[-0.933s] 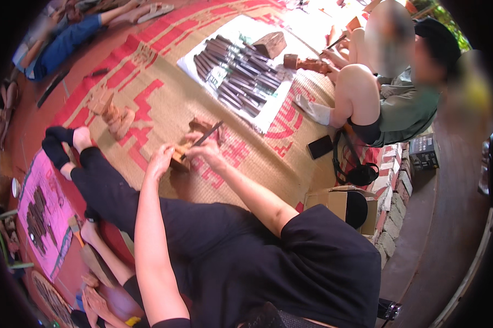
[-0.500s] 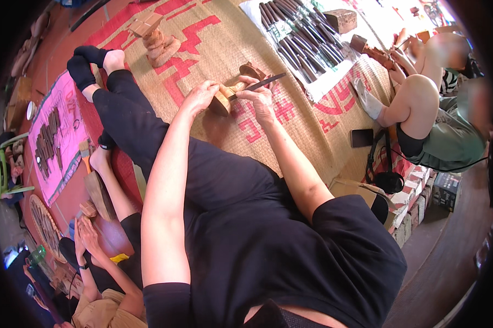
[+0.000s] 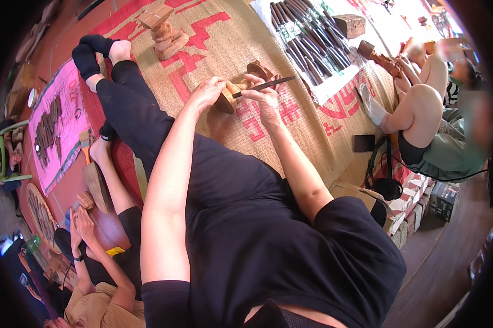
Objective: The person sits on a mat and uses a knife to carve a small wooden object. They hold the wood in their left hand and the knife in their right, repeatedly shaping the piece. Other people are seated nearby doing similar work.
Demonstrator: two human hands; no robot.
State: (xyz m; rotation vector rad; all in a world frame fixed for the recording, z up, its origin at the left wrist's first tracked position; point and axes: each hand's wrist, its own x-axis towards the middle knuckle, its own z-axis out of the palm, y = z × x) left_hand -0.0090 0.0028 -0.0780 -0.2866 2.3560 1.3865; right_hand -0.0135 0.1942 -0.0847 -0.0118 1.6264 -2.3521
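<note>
Light wooden carving (image 3: 225, 104) was held just above or on the woven mat (image 3: 312, 147), out past the wearer's bent legs; whether it touched the mat could not be told. Left grip (image 3: 208, 91) was closed around the carving near its flat end. Right grip (image 3: 263, 99) was clasped on a dark, slim carving tool (image 3: 276, 82), its near end at the wood; exact contact was hidden by fingers. Step in hand, as judged: working the wood with the tool. Next move called for a firm left hold, a controlled stroke, and left fingers clear of the edge.

Just beyond was a red-brown wood piece (image 3: 259, 70); whether it was joined to the carving, unclear. Farther out, a carved figure (image 3: 169, 39) stood on the mat, and a white cloth (image 3: 332, 94) bore rows of dark-handled tools (image 3: 311, 48).

Containers: open cardboard box (image 3: 351, 191) at right with a dark rounded item partly showing; round woven tray (image 3: 39, 210) at left, contents too blurred to tell.
</note>
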